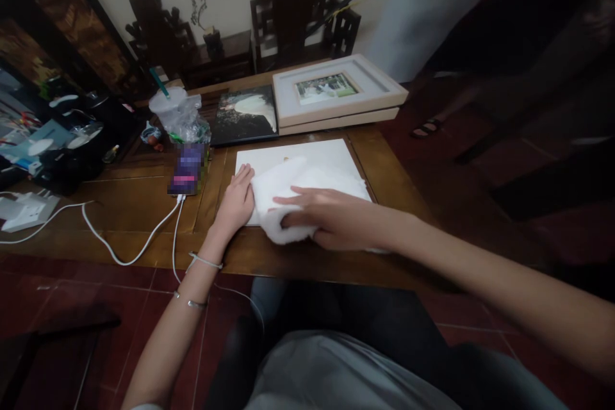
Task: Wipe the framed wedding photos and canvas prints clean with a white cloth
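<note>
A white flat panel (331,152) lies on the wooden table in front of me. My left hand (237,200) rests flat at the panel's left edge, its fingers stretched out and holding nothing. Bunched on top of the panel is a fluffy white cloth (276,182). My right hand (331,214) has its fingers around a fold of this cloth, pressing it onto the panel; some fingertips are hidden in the fold.
Behind the panel lie a dark photo print (247,115) and a pale framed picture (336,93). A phone (187,170) with white cables lies left, near a plastic cup (168,102). A power strip (29,211) sits further left. A person's sandalled foot (426,128) shows beyond the table.
</note>
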Motion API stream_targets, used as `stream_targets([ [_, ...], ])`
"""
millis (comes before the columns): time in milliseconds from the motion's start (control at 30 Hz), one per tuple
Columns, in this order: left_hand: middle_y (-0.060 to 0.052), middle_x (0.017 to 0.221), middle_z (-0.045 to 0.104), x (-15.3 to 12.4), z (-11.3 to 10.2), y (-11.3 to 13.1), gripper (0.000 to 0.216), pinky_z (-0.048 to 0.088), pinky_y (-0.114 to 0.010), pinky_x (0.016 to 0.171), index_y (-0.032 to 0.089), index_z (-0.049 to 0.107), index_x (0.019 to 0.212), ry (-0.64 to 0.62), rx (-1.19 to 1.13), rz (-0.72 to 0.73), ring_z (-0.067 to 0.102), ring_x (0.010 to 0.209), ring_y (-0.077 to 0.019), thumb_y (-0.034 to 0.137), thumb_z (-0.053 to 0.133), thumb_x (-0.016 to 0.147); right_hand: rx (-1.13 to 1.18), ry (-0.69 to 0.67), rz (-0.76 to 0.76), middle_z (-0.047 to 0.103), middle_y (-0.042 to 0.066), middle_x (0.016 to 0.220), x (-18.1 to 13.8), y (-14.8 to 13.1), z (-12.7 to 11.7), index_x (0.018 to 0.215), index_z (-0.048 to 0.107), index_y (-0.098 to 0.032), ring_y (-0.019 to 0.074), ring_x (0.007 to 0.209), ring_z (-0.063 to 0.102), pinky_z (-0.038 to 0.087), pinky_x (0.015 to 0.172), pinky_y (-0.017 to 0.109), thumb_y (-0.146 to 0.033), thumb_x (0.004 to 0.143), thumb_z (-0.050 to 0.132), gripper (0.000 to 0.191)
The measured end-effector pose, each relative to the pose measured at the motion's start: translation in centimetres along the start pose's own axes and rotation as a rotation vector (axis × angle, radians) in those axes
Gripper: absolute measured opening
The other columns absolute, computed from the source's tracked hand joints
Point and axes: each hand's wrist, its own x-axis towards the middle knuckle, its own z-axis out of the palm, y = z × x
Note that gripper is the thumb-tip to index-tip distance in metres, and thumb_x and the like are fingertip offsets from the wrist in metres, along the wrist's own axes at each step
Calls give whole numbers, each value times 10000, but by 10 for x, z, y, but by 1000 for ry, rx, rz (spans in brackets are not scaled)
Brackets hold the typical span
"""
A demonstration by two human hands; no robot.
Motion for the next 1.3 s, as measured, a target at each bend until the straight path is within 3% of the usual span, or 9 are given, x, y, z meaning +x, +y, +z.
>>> stream_targets([
  [133, -189, 1557, 484, 0, -1, 3, 481, 289, -504, 1264, 67, 571, 1409, 1, -10, -28, 402, 1497, -278, 168, 395, 972, -46, 39, 187, 557, 142, 1498, 27, 26, -8, 1285, 678, -214, 338, 1366, 524, 472, 1055, 544, 1, 736, 495, 618],
  [233, -159, 1551, 502, 1, -2, 3, 465, 289, -494, 1265, 102, 583, 1405, 17, -78, -54, 418, 1490, -265, 196, 406, 985, -146, 68, 242, 625, 206, 1400, 52, 26, -5, 1348, 619, -106, 334, 1417, 460, 383, 1123, 575, 5, 783, 450, 600],
  [333, -134, 1528, 540, 3, -3, 1, 465, 323, -454, 1250, 132, 574, 1418, 91, -226, -162, 474, 1455, -239, 292, 361, 1037, -222, 50, 259, 499, 256, 1513, 68, 14, 4, 1355, 602, -51, 419, 1458, 370, 282, 1137, 683, -24, 811, 468, 561],
  [433, -118, 1545, 525, 4, -6, 1, 550, 366, -419, 1225, 151, 532, 1458, 166, -368, -263, 484, 1447, -226, 431, 244, 1082, -232, 6, 96, 455, 215, 1563, 65, 0, 13, 1299, 644, -97, 429, 1482, 321, 252, 1146, 705, -42, 810, 500, 513],
  [633, -151, 1576, 476, -1, -10, 15, 659, 327, -417, 1247, 108, 482, 1495, 169, -279, -218, 434, 1482, -239, 501, 153, 1082, -79, 9, -229, 650, 85, 1388, 20, -17, 9, 1198, 665, -177, 256, 1457, 412, 271, 1220, 477, -14, 772, 471, 496],
  [767, -161, 1529, 532, -3, -7, 20, 575, 322, -465, 1251, 94, 555, 1431, 89, -167, -151, 462, 1464, -258, 428, 249, 1076, 48, -7, -58, 746, 81, 1042, 9, -9, -11, 1093, 671, -193, 243, 1027, 680, 450, 1022, 406, -11, 725, 451, 466],
  [867, -146, 1520, 548, -2, -5, 20, 514, 324, -474, 1249, 110, 586, 1398, 58, -114, -122, 452, 1470, -266, 382, 304, 1065, 143, 19, 109, 670, 33, 753, 21, 9, -25, 941, 650, -205, 203, 700, 606, 470, 779, 339, -32, 705, 439, 360],
  [1100, -131, 1329, 701, 0, -6, 17, 423, 417, -438, 1191, 148, 693, 1202, 100, -68, -38, 588, 1342, -280, 320, 334, 1058, 270, 244, 214, 682, 79, 844, 76, 45, -51, 833, 626, -167, 220, 815, 582, 403, 762, 309, -84, 763, 410, 242],
  [1300, -146, 1428, 637, 0, -4, 10, 382, 389, -510, 1210, 126, 683, 1261, 87, -15, -25, 546, 1394, -296, 233, 453, 975, 149, 127, 340, 727, 147, 1030, 122, 51, -66, 936, 677, -126, 257, 940, 617, 413, 798, 303, -66, 774, 395, 331],
])
